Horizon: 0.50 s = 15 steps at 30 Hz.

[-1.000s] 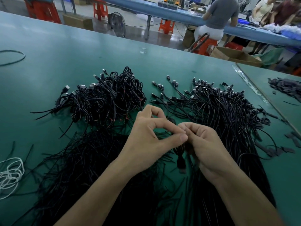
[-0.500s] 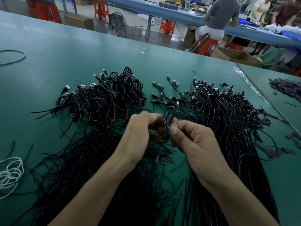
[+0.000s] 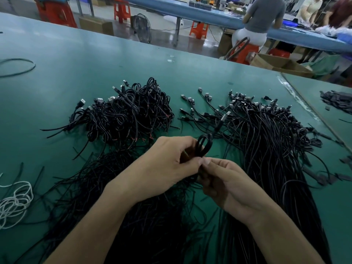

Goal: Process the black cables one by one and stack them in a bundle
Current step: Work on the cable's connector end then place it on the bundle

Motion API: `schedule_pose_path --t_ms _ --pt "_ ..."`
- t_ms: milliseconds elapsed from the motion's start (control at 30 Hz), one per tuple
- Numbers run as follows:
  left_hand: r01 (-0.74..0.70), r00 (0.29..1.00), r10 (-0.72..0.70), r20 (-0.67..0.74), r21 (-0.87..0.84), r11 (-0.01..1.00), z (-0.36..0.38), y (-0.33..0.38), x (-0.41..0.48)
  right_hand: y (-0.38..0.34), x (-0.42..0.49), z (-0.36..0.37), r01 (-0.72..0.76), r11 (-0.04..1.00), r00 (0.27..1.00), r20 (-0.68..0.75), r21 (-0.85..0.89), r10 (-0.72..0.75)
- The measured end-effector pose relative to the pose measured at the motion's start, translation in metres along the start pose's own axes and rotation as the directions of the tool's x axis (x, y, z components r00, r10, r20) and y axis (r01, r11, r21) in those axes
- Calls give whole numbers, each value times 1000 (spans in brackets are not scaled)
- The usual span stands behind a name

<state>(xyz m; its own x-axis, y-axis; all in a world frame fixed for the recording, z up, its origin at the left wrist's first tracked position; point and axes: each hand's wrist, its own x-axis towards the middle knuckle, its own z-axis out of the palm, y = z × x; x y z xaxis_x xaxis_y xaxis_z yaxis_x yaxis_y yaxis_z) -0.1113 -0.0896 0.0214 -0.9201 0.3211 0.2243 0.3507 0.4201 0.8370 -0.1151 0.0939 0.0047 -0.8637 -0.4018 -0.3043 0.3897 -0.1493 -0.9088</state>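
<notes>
A green bench (image 3: 95, 60) fills the view and carries everything named here.

The largest mass on it is a long sheaf of loose cables (image 3: 266, 153), black and uncoiled. It runs from the near edge, on your right, toward the far edge, where the plug ends fan out.

On your left, along the near edge, lies a spread heap of thin black strands (image 3: 114, 191). Your forearms cross over it.

Beyond that heap, toward the far edge and left of the middle, sits the bundle (image 3: 129, 113) of coiled black cables, stacked in a tangled mound.

Your left hand (image 3: 167, 166) and right hand (image 3: 228, 185) meet above the middle of the bench, between the bundle and the loose cables.

A white cord (image 3: 15, 202) lies looped at the left edge.

Between your hands is one coiled cable (image 3: 204, 145), its small loop standing up above them. The left fingers (image 3: 186, 143) are curled round its near side. The right fingers (image 3: 215, 164) and thumb pinch it just under the loop. Both hands are closed on it, thumb tips touching.

Its plug (image 3: 223, 118) sticks up and away from the loop.
</notes>
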Motion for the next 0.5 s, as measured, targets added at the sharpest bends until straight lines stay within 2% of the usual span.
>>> schedule_pose_path --t_ms 67,100,133,167,200,233,267,333,400,500 --pt "46 995 -39 -89 67 997 -3 -3 3 0 8 -9 33 984 992 -115 -175 -54" --pt "84 983 -72 -169 66 994 -7 -6 6 -2 13 -16 50 936 971 -202 -348 -127" --pt "119 959 -99 -264 61 991 -12 -9 8 -5 19 -25 48 844 931 -281 -534 -231" --pt "147 923 -112 -369 68 987 -19 -13 12 -7 26 -36 6 690 883 -320 -724 -344" --pt "170 874 -114 -473 77 982 -26 -17 16 -9 31 -47 -86 488 845 -323 -869 -425" --pt "190 818 -117 -562 72 979 -34 -21 20 -11 35 -58 -193 301 827 -320 -934 -462" --pt "204 765 -134 -630 40 978 -41 -26 24 -13 39 -66 -291 165 822 -334 -943 -461" --pt "222 666 -192 -721 -54 974 -53 -38 32 -14 45 -74 -419 6 836 -388 -908 -388" --pt "238 588 -234 -774 -110 965 -62 -49 40 -10 51 -78 -470 -99 834 -405 -877 -374" --pt "241 491 -234 -839 -127 962 -68 -59 45 -7 55 -77 -500 -180 802 -374 -847 -465"
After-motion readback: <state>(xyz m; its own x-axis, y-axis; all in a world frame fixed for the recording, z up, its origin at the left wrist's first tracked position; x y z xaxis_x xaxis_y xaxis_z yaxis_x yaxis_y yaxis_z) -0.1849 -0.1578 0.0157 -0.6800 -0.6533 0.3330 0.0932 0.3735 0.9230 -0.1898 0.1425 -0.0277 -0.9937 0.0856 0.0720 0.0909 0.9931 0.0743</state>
